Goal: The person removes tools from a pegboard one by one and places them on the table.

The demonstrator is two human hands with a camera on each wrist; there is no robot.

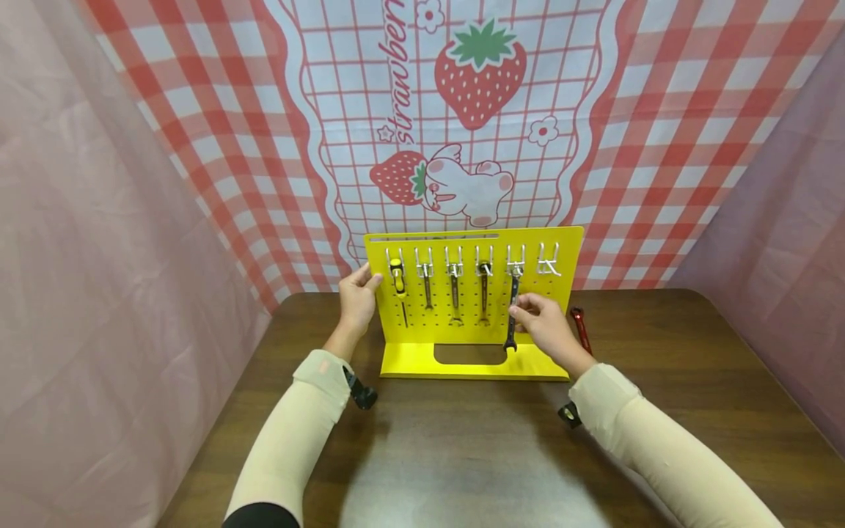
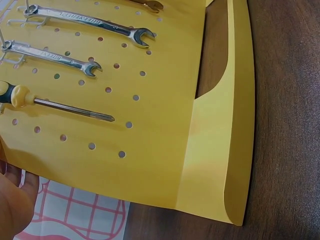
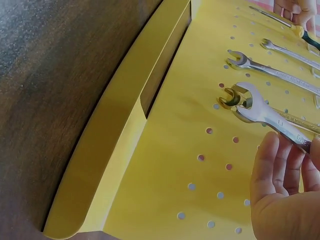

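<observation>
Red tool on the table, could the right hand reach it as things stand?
Probably yes: the red tool lies beside the yellow board, with nothing seen on top of it. The right hand, though, would likely need to release its wrench first.

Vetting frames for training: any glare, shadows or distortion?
Head: pale glare on the brown wood-grain table, arm shadows either side; left wrist: the front edge of the yellow perforated pegboard bows, probably lens distortion; right wrist: similar bowing, soft shadows on the pegboard around the silver open-ended metal wrench.
</observation>
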